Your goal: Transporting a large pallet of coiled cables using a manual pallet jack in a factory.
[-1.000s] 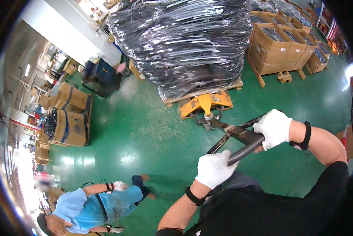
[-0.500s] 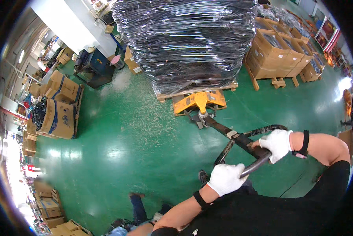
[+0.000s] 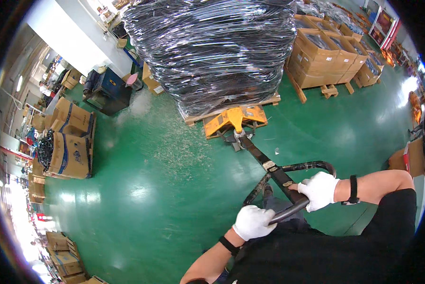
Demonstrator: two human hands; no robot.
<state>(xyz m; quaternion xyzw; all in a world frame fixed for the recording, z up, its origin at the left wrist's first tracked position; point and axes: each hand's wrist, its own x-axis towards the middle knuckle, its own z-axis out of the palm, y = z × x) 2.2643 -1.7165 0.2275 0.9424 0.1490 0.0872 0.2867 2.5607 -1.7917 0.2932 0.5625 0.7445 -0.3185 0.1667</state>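
My left hand, in a white glove, is closed round the left end of the black bar on the pallet jack handle. Gloved in white too, my right hand grips the same bar farther right, near the shaft. The handle slopes away to the yellow pallet jack. Its forks are hidden under a wooden pallet, on which a tall stack of black strands, shiny as if wrapped in film, stands upright.
Cardboard boxes sit on a pallet right of the load, and more boxes stand at left. Near the white pillar is a dark blue cabinet. Pale debris is scattered over the green floor.
The handle and both hands have shifted left and a little lower in the picture. The load and jack appear slightly farther left. The other person at the lower edge has mostly gone from view.
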